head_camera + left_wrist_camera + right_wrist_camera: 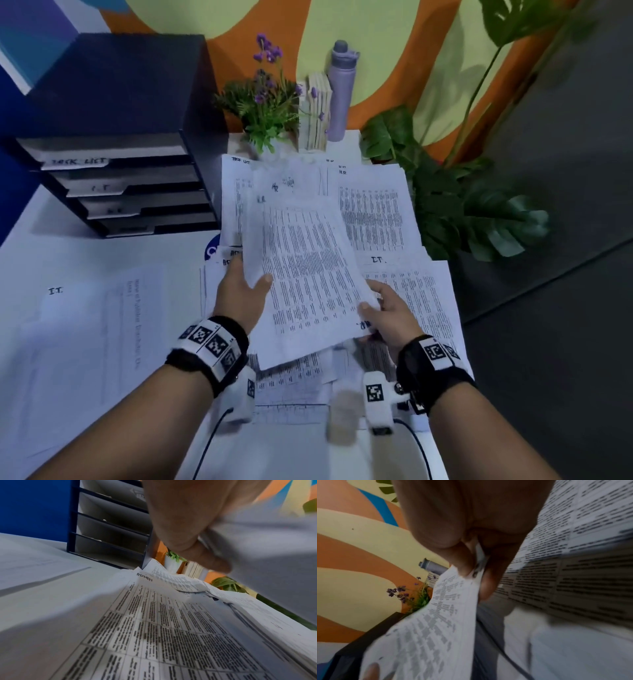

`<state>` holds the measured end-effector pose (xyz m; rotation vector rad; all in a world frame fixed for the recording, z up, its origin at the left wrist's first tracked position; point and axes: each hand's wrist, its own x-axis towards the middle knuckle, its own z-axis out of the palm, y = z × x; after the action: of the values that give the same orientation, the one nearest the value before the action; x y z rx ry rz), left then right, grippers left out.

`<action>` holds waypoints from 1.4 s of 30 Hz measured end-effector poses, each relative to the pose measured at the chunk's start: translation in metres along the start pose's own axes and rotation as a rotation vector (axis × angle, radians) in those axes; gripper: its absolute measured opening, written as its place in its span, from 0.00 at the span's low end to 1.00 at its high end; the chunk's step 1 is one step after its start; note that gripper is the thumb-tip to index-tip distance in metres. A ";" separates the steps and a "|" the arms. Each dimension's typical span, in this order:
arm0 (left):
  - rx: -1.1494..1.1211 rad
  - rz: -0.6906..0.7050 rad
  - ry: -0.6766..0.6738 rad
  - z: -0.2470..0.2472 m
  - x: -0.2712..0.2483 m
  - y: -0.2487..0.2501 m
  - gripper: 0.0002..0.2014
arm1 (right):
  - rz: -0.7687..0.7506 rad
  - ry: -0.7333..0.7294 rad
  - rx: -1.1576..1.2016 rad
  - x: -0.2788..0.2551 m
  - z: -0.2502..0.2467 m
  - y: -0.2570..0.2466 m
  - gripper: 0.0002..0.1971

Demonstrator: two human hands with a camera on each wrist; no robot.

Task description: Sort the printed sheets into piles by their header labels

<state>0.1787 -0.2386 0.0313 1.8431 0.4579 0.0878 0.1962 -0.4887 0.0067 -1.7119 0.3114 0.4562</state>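
Observation:
Both hands hold a printed sheet [305,274] tilted above the table's paper piles; its handwritten header sits at the near right corner, upside down. My left hand [246,284] grips the sheet's left edge, thumb on top and fingers beneath. My right hand [383,308] pinches the near right corner [471,573] between thumb and fingers. Below lie an ADMIN sheet [154,628], an I.T. pile [421,301] on the right, an HR pile [370,212] behind it, a TASK LIST sheet [233,192] and an I.T. sheet [89,318] on the left.
A dark tray rack [113,150] with labelled shelves stands at the back left. A purple-flowered plant [267,99], standing books [317,113] and a lilac bottle [340,92] line the back wall. A large leafy plant [455,192] stands beyond the table's right edge.

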 end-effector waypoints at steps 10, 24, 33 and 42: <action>0.697 -0.097 -0.308 0.010 0.012 -0.045 0.40 | -0.034 0.612 -0.084 0.099 -0.060 -0.022 0.18; 0.947 -0.144 -0.369 -0.005 -0.013 -0.072 0.41 | -0.224 0.515 -0.401 0.133 -0.046 -0.047 0.23; 0.730 -0.478 0.196 -0.136 -0.006 -0.121 0.38 | -0.255 -0.013 -0.400 0.029 0.116 -0.020 0.13; 0.718 -0.874 0.289 -0.259 -0.041 -0.170 0.54 | -0.102 -0.437 -0.443 -0.022 0.257 0.004 0.18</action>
<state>0.0215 0.0226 -0.0370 2.1432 1.6192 -0.4656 0.1425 -0.2387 -0.0241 -1.9822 -0.2096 0.8515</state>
